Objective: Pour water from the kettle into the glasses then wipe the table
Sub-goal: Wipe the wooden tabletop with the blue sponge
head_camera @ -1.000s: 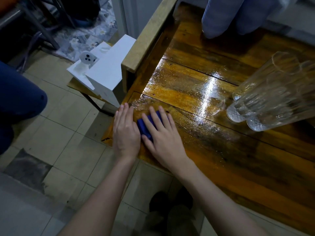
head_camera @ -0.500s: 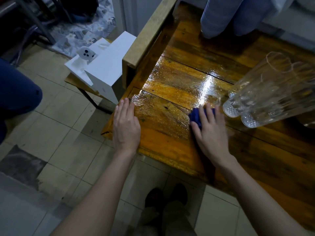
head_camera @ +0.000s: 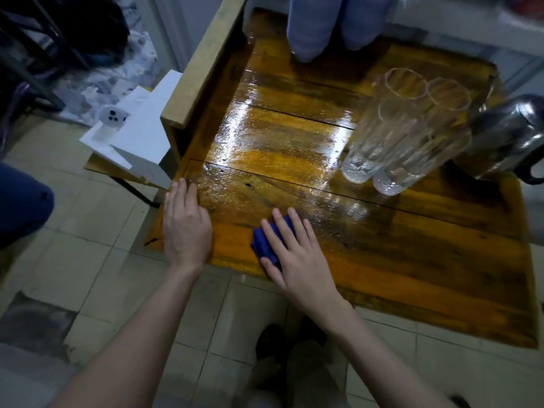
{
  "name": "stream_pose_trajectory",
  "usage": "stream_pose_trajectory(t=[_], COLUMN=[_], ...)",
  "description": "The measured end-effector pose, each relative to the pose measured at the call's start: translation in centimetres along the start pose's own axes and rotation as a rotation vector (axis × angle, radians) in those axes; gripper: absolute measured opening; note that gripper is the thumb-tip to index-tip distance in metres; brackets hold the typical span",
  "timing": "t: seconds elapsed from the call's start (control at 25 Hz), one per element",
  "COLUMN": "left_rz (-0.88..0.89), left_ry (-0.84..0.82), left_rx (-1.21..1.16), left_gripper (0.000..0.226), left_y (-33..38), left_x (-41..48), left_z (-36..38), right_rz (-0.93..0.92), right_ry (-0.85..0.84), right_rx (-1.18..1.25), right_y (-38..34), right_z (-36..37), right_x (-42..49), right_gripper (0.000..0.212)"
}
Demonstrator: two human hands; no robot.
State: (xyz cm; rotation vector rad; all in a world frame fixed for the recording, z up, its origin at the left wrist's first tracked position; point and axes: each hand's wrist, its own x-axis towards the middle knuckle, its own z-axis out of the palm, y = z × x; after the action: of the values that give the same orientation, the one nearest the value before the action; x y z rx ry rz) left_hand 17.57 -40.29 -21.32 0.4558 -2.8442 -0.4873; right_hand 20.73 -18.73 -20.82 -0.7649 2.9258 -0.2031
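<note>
Wet table (head_camera: 382, 260), cloth (head_camera: 263, 245) under right fingers (head_camera: 294, 228) (flat)

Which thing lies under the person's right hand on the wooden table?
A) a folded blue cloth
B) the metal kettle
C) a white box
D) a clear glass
A: the right hand lies flat on a blue cloth near the table's front edge; the glasses and kettle stand apart.

A blue cloth (head_camera: 266, 242) is pressed flat on the wet wooden table (head_camera: 412, 260) under the right hand (head_camera: 297, 257), near the front edge. The left hand (head_camera: 187, 228) is laid flat at the table's front-left corner. Two glasses (head_camera: 403, 128) and a kettle (head_camera: 509, 139) are parked at the table's far right.
</note>
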Motion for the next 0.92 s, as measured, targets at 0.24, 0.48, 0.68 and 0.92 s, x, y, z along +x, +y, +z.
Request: stream_pose_trajectory(t=[0.24, 0.48, 0.68, 0.92], left_rz=[0.403, 0.522, 0.68, 0.832], left_ry=[-0.149, -0.3, -0.352, -0.393], left_rx=[-0.079, -0.146, -0.071, 0.028], left_gripper=[0.042, 0.048, 0.05, 0.053], left_y=[6.7, 17.4, 19.8, 19.5], left_x=[-2.2, -5.5, -7.2, -7.5], left_z=[-0.4, 4.0, 6.1, 6.5], right_rz=[0.166, 0.63, 0.516, 0.334], right_ry=[0.015, 0.073, 0.07, 0.023], right_rx=[-0.011, 0.028, -0.022, -0.039], right_y=[7.5, 15.3, 15.2, 16.4], right_z=[-0.6, -2.5, -2.1, -1.7], right_x=[-7.4, -8.9, -8.7, -13.6], right_gripper=[0.064, 0.067, 0.066, 0.064])
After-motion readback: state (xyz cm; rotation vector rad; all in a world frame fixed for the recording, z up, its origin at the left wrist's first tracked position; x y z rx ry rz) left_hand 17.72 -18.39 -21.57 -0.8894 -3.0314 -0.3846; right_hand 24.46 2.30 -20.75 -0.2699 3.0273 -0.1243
